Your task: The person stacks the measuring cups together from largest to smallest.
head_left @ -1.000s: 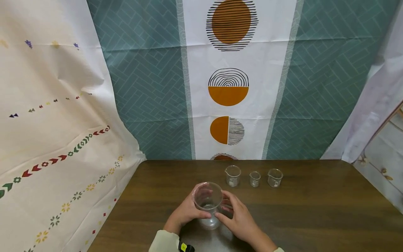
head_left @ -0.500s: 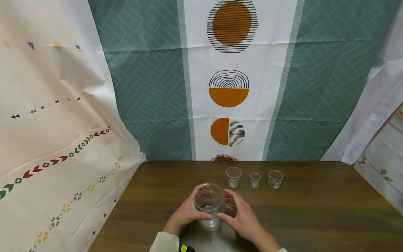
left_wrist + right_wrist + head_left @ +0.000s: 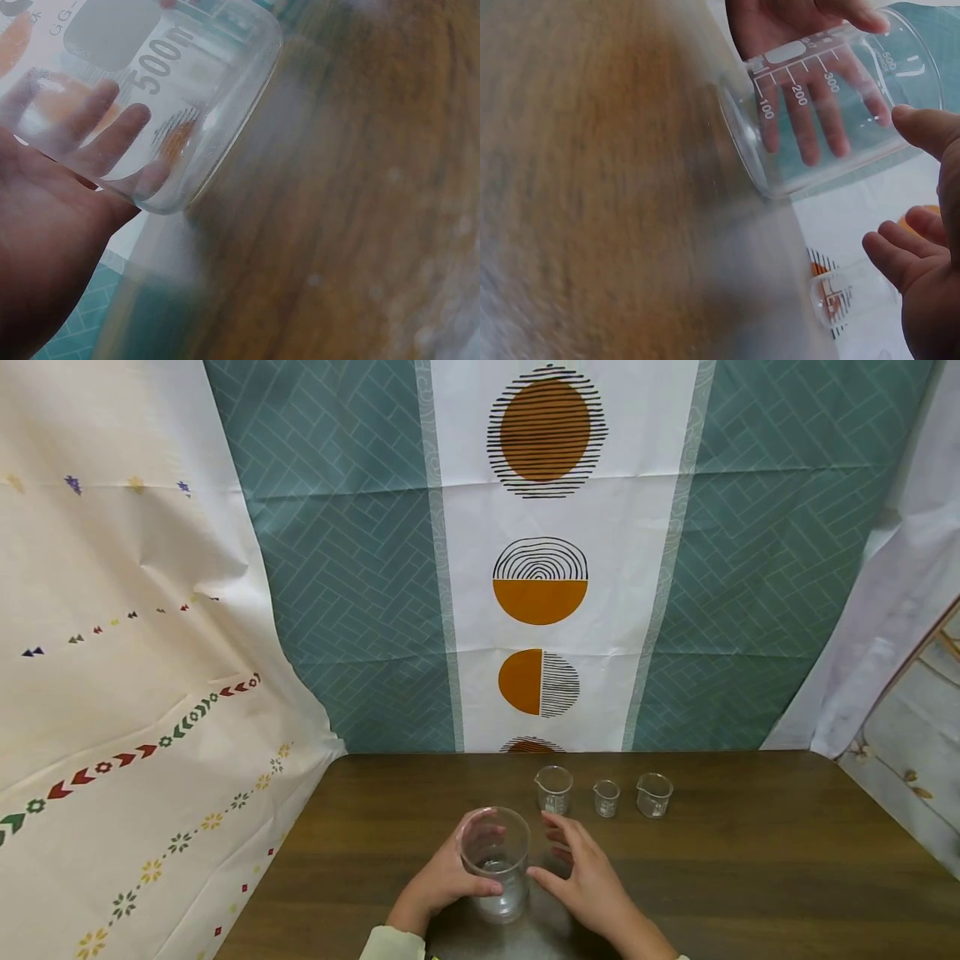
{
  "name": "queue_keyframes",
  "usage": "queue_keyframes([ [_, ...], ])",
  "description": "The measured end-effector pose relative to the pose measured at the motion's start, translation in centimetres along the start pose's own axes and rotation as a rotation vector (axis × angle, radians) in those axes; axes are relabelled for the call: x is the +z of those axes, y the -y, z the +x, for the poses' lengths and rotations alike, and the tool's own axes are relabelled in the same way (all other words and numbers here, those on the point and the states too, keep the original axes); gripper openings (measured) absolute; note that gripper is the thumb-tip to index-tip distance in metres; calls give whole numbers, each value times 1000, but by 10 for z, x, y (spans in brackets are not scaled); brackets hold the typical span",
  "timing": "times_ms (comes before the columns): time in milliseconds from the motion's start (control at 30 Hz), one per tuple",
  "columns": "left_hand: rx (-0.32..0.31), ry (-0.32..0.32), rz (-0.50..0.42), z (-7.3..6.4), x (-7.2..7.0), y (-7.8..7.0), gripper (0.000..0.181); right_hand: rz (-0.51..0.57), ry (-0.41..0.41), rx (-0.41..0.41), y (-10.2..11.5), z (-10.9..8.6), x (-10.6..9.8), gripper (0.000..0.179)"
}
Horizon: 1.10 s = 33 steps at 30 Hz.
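A large clear glass beaker [image 3: 502, 906] stands upright near the front of the table. My left hand [image 3: 447, 878] holds it from the left, thumb across the near side and fingers round the far side. Through the glass in the right wrist view, those fingers lie spread along the wall of the beaker [image 3: 786, 174], which bears a printed scale. The left wrist view shows a "500" marking on the beaker [image 3: 112, 37]. Just right of it, my right hand [image 3: 592, 883] is apart from the glass, thumb and fingers spread around air.
Three smaller glass beakers form a row farther back: a medium one [image 3: 553, 792], the smallest [image 3: 606, 800] and a wide one [image 3: 654, 797]. The brown wooden table [image 3: 750, 852] ends at a green and white patterned curtain [image 3: 360, 610]. Pale cloth [image 3: 150, 718] hangs on the left.
My right hand has drawn away from the large beaker to the right, widening the gap. My left hand keeps its grip. The head view has tilted up slightly.
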State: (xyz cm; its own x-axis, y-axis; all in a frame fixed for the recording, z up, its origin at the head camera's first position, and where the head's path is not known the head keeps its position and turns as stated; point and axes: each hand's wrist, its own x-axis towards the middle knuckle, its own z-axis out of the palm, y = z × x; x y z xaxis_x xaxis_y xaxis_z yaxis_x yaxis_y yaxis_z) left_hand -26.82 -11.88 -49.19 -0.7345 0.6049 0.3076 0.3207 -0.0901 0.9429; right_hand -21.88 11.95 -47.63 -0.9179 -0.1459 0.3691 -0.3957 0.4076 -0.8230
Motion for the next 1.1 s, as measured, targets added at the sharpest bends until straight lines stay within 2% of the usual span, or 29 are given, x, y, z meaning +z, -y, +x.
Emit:
queue_keyframes([
  [133, 5, 0, 3, 0, 0, 1, 94, -5, -7, 24, 0, 1, -2, 73],
  [400, 4, -2, 7, 0, 0, -3, 94, -33, -28, 13, -2, 6, -4, 74],
  [667, 2, 18, -9, 0, -1, 0, 94, -47, -46, 8, -3, 8, -5, 73],
  [1100, -20, 14, -12, 0, -1, 0, 94, -87, -75, -56, -7, 13, -9, 75],
])
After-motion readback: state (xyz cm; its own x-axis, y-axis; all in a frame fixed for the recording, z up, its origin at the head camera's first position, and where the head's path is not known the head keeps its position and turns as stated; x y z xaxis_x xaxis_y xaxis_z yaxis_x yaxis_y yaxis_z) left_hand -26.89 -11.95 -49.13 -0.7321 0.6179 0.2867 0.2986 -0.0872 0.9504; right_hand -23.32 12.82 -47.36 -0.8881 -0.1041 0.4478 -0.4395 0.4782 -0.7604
